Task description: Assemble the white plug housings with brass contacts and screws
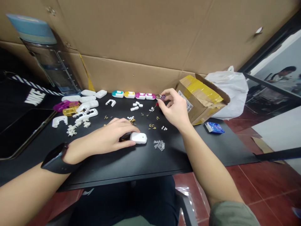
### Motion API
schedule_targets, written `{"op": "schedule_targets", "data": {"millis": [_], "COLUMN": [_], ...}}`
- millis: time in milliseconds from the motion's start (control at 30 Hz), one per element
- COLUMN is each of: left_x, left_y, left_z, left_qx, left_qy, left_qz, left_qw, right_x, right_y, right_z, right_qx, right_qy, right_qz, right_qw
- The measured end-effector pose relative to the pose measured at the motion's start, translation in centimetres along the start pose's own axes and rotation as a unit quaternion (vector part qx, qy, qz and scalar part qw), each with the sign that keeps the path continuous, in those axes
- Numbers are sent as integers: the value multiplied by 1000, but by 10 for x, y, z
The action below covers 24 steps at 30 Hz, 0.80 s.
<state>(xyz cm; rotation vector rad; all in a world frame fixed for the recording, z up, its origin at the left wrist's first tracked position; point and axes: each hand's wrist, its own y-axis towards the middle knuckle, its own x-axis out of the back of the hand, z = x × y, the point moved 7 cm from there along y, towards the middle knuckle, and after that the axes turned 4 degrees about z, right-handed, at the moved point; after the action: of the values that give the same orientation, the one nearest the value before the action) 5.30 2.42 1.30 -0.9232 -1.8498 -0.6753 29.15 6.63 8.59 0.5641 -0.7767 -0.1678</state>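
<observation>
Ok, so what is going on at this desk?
A person sits at a black desk with both hands at work. Their left hand grips a white plastic casing, and their right hand pinches a small screwdriver with a red and purple handle. Around them lie small brass parts, clear plastic pieces and white plastic parts. Coloured casings stand in a row near a taped cardboard box.

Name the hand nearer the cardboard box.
Right. The right hand sits just left of the cardboard box; the left hand is far left of it, on a white plastic shell.
</observation>
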Motion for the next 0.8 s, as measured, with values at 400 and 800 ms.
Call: {"op": "schedule_targets", "data": {"millis": [400, 800], "left_x": [1, 1], "left_y": [1, 0], "left_z": [-4, -3], "left_qx": [-7, -13], "left_qy": [0, 1], "left_qz": [6, 3], "left_qw": [1000, 1000], "right_x": [-8, -10], "right_y": [1, 2], "right_z": [-7, -9], "right_qx": [-41, -33], "right_qy": [61, 55], "right_qz": [57, 63], "right_qw": [996, 996]}}
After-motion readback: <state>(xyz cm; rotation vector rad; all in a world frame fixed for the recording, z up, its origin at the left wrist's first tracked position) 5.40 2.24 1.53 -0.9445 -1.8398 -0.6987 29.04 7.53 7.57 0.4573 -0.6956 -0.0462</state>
